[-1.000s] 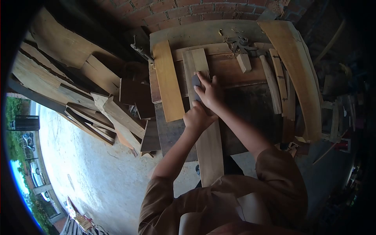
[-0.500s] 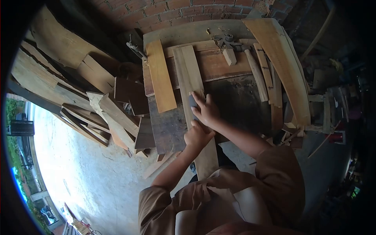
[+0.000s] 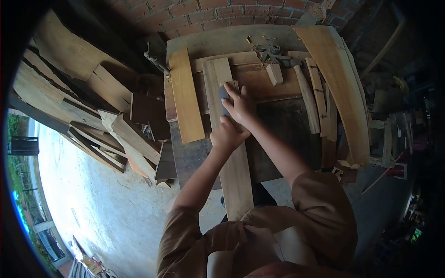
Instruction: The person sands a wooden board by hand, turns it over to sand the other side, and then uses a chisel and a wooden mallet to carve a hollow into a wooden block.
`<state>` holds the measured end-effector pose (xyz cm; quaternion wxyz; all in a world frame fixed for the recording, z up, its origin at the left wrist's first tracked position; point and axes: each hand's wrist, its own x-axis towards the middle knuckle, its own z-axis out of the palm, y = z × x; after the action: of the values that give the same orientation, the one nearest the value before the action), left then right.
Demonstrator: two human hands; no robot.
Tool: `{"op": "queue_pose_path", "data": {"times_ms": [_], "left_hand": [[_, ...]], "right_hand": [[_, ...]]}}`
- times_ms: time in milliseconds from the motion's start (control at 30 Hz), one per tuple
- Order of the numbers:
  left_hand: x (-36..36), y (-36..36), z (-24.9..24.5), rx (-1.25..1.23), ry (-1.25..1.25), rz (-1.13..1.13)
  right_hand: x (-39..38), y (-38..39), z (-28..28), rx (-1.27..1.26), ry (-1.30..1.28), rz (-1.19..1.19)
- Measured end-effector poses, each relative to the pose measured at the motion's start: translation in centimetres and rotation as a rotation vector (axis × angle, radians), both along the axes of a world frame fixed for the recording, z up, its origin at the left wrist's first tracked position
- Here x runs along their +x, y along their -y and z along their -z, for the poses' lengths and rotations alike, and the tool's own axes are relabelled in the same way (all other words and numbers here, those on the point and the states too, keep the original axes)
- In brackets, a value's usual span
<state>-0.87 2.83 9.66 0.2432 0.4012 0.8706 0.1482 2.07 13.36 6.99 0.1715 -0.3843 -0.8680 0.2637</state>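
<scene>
A long pale board (image 3: 235, 178) runs from the worktable toward my body, its near end against my waist. My right hand (image 3: 240, 106) is closed over a block-shaped tool (image 3: 224, 95) on the board, index finger stretched forward along it. The tool's dark grey side shows at the left of my fingers; most of it is hidden under my hands. Just behind, my left hand (image 3: 225, 135) is closed at the tool's rear end, thumb pointing forward. A yellowish plank (image 3: 186, 95) lies to the left of the board.
On the worktable (image 3: 194, 160) lie a dark metal tool (image 3: 274, 51), a small wood block (image 3: 274, 74), several curved strips (image 3: 308, 99) and a wide board (image 3: 336, 83) at right. Leaning timber (image 3: 88, 104) fills the left. A brick wall (image 3: 204, 18) stands behind.
Both hands have moved forward together along the board with the tool, away from my body. My forearms are stretched farther out, and the view has shifted slightly.
</scene>
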Motion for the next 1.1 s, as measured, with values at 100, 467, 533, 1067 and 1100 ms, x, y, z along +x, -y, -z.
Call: {"op": "queue_pose_path", "data": {"times_ms": [100, 467, 533, 1067, 1100], "left_hand": [[-7.2, -9.1, -0.7, -0.041, -0.052, -0.009], [2.5, 4.9, 0.2, -0.050, -0.074, 0.094], [8.2, 12.1, 0.5, -0.093, -0.051, 0.076], [-2.5, -0.1, 0.0, -0.057, -0.065, 0.080], [-5.4, -3.2, 0.5, -0.019, -0.077, 0.074]], "right_hand": [[-7.7, -9.5, -0.2, 0.005, -0.029, -0.007], [3.6, 5.0, -0.1, 0.026, -0.020, 0.009], [9.3, 12.3, 0.3, 0.027, -0.027, -0.013], [-1.4, 0.1, -0.1, 0.017, -0.057, 0.046], [-4.3, -3.2, -0.3, -0.029, -0.052, 0.068]]}}
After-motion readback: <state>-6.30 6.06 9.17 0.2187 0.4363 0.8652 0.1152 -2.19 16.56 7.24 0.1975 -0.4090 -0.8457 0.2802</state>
